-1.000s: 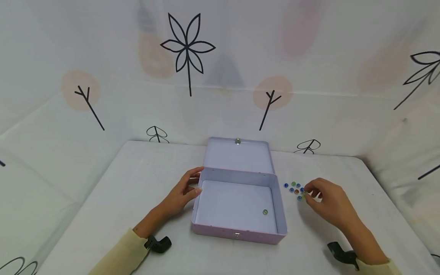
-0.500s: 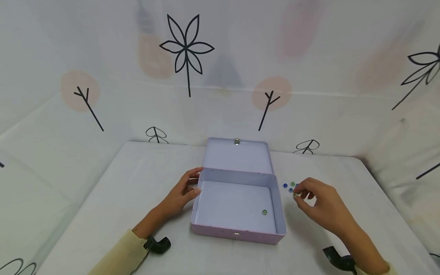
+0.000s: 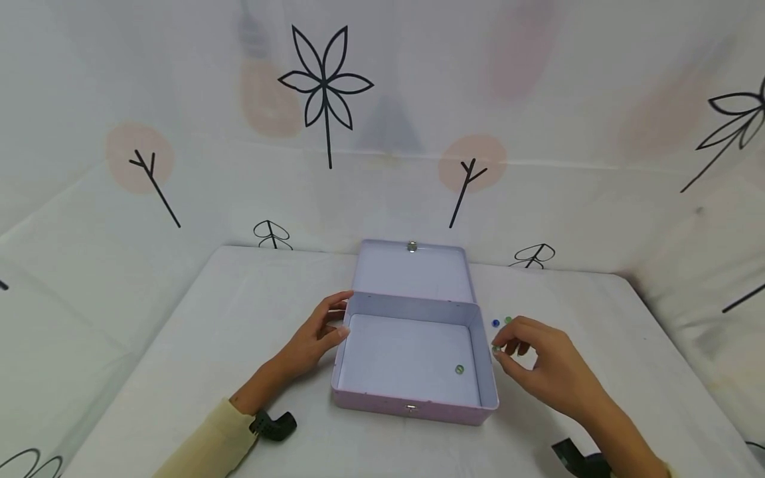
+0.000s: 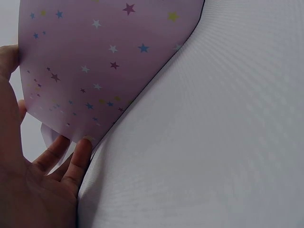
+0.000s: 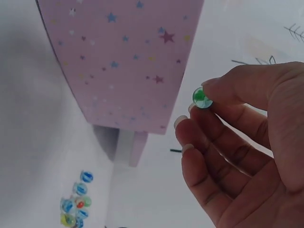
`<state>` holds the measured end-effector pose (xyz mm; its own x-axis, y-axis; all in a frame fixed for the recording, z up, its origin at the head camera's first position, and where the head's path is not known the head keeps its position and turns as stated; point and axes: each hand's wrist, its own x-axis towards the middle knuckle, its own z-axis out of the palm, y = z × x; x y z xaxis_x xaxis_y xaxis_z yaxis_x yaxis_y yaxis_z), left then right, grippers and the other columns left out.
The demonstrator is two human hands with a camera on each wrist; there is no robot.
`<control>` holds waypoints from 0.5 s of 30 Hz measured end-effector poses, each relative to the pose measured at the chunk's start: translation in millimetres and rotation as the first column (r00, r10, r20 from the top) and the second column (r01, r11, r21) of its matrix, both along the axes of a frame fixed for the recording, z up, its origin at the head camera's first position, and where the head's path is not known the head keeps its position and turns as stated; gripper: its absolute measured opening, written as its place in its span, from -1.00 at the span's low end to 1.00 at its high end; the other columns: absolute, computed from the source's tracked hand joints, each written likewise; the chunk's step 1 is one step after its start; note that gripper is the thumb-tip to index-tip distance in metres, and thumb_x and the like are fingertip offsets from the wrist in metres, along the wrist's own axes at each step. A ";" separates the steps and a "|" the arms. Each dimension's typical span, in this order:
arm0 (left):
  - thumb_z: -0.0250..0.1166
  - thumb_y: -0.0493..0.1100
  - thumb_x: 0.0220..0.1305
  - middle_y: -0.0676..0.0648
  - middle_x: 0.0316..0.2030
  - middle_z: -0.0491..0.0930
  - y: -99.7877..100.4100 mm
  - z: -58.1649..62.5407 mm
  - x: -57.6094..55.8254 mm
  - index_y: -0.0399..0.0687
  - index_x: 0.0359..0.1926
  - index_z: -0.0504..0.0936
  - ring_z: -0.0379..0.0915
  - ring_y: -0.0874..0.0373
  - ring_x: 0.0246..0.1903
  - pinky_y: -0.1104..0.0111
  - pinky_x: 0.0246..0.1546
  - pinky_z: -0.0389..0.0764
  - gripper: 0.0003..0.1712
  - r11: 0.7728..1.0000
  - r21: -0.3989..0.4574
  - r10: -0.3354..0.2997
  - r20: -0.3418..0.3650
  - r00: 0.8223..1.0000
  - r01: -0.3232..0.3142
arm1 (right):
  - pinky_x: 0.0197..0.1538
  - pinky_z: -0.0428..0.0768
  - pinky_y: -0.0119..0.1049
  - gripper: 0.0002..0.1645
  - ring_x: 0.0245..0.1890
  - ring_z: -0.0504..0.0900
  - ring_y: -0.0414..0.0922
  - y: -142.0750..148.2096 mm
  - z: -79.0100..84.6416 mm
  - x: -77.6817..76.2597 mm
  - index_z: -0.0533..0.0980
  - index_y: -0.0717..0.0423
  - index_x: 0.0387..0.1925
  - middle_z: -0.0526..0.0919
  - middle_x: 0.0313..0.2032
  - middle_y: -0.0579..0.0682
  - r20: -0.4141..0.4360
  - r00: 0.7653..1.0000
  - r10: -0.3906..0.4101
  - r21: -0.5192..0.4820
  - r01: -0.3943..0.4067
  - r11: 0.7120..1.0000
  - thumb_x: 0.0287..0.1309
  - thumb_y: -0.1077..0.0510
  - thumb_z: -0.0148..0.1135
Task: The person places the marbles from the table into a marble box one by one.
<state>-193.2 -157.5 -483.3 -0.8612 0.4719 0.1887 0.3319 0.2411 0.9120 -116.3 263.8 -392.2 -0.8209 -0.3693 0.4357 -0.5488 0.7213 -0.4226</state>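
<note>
A lilac hinged box [image 3: 412, 413], printed with stars on its outer wall [image 4: 102, 61], lies with its lid [image 3: 414, 272] laid back. My left hand [image 3: 311, 338] holds its left side, thumb at the rim and fingertips on the wall near the back corner. Just outside the right wall, my right hand [image 3: 556, 365] pinches a clear green marble [image 5: 202, 98] between thumb and forefinger, off the table. One greenish marble [image 3: 459, 370] sits inside the box. Several blue, green and red marbles [image 5: 80, 189] lie on the table, mostly hidden by the right hand in the head view.
The table [image 3: 239, 305] has a white cloth. A patterned fabric backdrop [image 3: 382, 192] rises behind and at both sides. Each wrist carries a black camera mount, such as the left one [image 3: 275, 425]. A metal clasp [image 3: 411, 408] is on the box front.
My right hand has lifted a green marble from the group and moved left with it to the box's right wall. The left hand and the box have stayed in place.
</note>
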 end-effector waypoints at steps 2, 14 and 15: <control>0.20 -0.03 0.59 -0.07 0.48 0.31 0.0 0.2 0.1 0.44 0.64 0.11 0.31 -0.08 0.43 0.36 0.24 0.54 -0.24 1.000 0.001 -0.001 -0.001 1.000 0.001 | -0.27 0.60 -0.46 -0.49 -0.33 0.58 -0.34 -2.4 -0.3 0.7 0.65 -0.19 -0.21 0.63 -0.27 -0.42 0.020 1.000 0.018 -0.012 -0.018 1.000 -0.05 0.44 0.58; 0.19 -0.04 0.59 -0.09 0.49 0.31 -1.1 -2.7 -1.3 0.40 0.64 0.11 0.31 -0.11 0.44 0.33 0.24 0.55 -0.25 1.000 -0.002 -0.007 -0.003 1.000 0.007 | -0.23 0.64 -0.40 -0.46 -0.31 0.59 -0.31 -13.2 -5.3 4.5 0.63 -0.27 -0.19 0.64 -0.29 -0.38 0.113 0.988 0.109 -0.106 -0.098 0.990 0.01 0.43 0.59; 0.19 -0.05 0.59 -0.09 0.49 0.30 -1.1 -3.0 -1.6 0.39 0.64 0.12 0.30 -0.11 0.44 0.33 0.24 0.55 -0.25 1.000 0.000 -0.006 -0.005 1.000 0.006 | -0.23 0.64 -0.40 -0.46 -0.31 0.59 -0.31 -13.6 -5.9 4.3 0.63 -0.27 -0.19 0.64 -0.29 -0.39 0.116 0.987 0.110 -0.103 -0.098 0.990 0.00 0.43 0.59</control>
